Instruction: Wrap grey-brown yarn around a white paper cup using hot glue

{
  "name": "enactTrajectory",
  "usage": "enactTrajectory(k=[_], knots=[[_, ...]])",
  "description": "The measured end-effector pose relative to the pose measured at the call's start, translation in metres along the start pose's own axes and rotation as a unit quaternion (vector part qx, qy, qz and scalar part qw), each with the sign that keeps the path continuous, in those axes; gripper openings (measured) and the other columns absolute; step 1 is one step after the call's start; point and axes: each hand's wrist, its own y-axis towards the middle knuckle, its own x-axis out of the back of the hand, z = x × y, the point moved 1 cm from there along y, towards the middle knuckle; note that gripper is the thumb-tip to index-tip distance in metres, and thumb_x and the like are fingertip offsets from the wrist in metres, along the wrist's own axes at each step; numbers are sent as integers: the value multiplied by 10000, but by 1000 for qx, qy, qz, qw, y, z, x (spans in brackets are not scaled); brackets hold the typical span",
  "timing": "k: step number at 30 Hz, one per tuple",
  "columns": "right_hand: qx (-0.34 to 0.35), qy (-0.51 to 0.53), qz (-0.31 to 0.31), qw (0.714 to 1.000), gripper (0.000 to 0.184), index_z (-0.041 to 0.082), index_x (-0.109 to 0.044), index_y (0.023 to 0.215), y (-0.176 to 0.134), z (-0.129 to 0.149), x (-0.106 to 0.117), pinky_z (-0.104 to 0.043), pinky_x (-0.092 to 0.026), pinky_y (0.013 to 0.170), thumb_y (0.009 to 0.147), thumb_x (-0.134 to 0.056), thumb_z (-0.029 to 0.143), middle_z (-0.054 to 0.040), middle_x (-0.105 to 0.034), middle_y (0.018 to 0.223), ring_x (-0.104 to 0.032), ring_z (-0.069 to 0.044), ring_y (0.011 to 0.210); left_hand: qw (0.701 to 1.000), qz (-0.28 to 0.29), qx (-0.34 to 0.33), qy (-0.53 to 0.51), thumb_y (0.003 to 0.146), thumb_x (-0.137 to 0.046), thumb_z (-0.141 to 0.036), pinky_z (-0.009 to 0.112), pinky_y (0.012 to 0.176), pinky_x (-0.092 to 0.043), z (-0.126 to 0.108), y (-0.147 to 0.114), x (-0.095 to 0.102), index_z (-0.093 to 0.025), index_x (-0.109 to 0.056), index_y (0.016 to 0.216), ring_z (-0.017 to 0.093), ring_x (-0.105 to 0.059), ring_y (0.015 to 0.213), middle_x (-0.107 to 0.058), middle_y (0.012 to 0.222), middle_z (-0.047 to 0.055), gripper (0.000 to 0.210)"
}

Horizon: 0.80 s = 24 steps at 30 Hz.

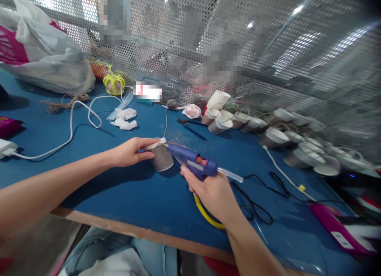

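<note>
My left hand (132,152) grips a small grey cup (162,159) with a white band near its top, fingers closed around the upper edge. The cup is tilted just above the blue table. In my right hand (212,190) is a blue glue gun (190,159), its handle wrapped by my fingers. A clear glue stick (230,174) juts from the gun's back end. The nozzle points left and meets, or nearly meets, the white band on the cup; I cannot tell whether it touches. A thin grey string (166,123) runs from behind the cup to a small grey ball (172,104).
Several grey-and-white cups (220,124) stand along the mesh partition (178,41) to the right. Blue-handled pliers (193,130) lie beyond the gun. Black cable (264,216) loops at the right; a white cable (71,125) crosses the left. A plastic bag (56,61) sits at back left.
</note>
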Motion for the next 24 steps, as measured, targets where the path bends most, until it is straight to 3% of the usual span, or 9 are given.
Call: enactTrajectory(k=[3,9,24], knots=[[2,13,8,1000,267,206,-625,623,1,-1,0,-273,-444,505,776,-472,363,12,-560,422,-542,-142,423,1000,1,0,3,796,-479,-242,318,935,-387,1,0,0,-124,-438,1218,199,-505,1102,-548,1215,94,441],[-91,85,7,992,356,186,-545,513,2,2,3,-253,-438,459,776,-463,413,3,-541,404,-544,-135,402,1000,3,4,-2,796,-482,-244,327,939,-385,1,1,0,-120,-439,1220,209,-499,1113,-537,1227,105,444],[-116,139,17,983,288,163,-562,607,3,3,4,-239,-441,436,755,-497,401,15,-516,408,-523,-121,384,1000,10,-1,3,802,-481,-249,335,954,-373,0,0,1,-125,-437,1220,213,-486,1124,-523,1244,96,439]])
